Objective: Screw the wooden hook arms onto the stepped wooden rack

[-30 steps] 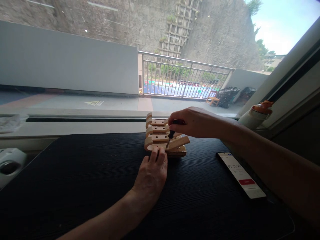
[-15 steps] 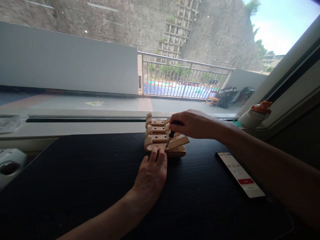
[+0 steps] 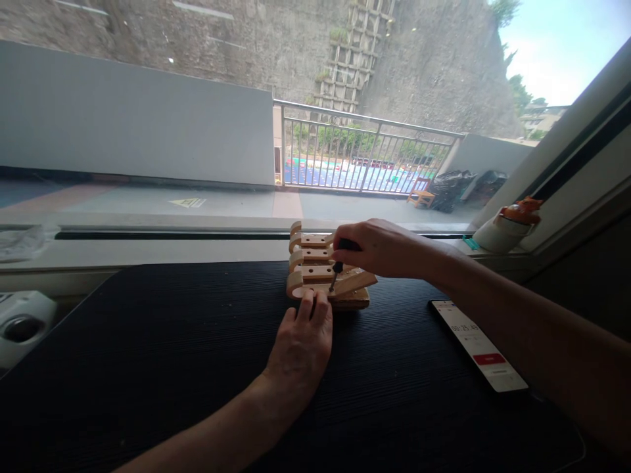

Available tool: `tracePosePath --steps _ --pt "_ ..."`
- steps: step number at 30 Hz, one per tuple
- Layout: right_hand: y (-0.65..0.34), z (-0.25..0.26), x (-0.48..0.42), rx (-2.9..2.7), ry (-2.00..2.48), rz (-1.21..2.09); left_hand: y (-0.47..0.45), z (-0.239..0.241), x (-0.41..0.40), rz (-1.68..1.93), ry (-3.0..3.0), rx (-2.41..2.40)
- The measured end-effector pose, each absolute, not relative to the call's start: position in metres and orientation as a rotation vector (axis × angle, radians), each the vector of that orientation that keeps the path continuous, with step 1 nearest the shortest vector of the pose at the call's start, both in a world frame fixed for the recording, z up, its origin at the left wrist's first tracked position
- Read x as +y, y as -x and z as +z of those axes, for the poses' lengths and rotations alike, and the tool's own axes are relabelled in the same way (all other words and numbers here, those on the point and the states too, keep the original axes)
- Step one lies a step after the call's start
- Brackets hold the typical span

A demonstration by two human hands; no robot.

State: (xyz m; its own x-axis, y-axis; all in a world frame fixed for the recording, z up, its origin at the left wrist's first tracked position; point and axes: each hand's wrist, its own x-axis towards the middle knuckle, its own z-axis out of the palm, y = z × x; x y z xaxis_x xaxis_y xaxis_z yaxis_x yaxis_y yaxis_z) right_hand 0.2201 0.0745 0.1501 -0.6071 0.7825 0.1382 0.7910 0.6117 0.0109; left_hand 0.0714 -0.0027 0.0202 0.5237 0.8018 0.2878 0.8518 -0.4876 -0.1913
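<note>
A pale wooden piece (image 3: 315, 271) with several curved hooks in a row lies on a dark table. Its bars have drilled holes, and a thicker wooden block (image 3: 352, 303) sits under its right end. My right hand (image 3: 377, 246) is closed around the dark handle of a screwdriver (image 3: 338, 267), whose shaft points down with its tip at a hole in the nearest bar. My left hand (image 3: 303, 335) presses its bent fingers against the near edge of that bar; the fingertips are partly hidden behind the wood.
The black table (image 3: 197, 355) stands against a window sill. A phone (image 3: 480, 345) showing a timer lies beneath my right forearm. At the right on the sill is a white container with an orange top (image 3: 513, 223). A white device (image 3: 22, 328) stands at the left edge.
The whole view has shifted slightly, moving everything a little to the right. Both hands keep their places on the screwdriver and the wooden piece.
</note>
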Motion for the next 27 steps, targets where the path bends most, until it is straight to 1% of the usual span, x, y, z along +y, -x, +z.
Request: tracePosePath --steps 10,14,20,27 --pt "-0.223 0.165 0.071 -2.740 1.287 -0.086 -0.072 0.020 -0.004 -0.211 2.425 -1.370" --pt "-0.219 0.160 0.072 -2.713 1.279 -0.077 -0.071 0.021 -0.004 -0.194 2.441 -1.382" --pt "-0.219 0.149 0.073 -2.611 1.386 -0.106 -0.072 0.022 -0.004 -0.212 2.443 -1.383" --pt "-0.226 0.157 0.068 -2.698 1.313 -0.063 -0.071 0.018 -0.003 -0.222 2.438 -1.368"
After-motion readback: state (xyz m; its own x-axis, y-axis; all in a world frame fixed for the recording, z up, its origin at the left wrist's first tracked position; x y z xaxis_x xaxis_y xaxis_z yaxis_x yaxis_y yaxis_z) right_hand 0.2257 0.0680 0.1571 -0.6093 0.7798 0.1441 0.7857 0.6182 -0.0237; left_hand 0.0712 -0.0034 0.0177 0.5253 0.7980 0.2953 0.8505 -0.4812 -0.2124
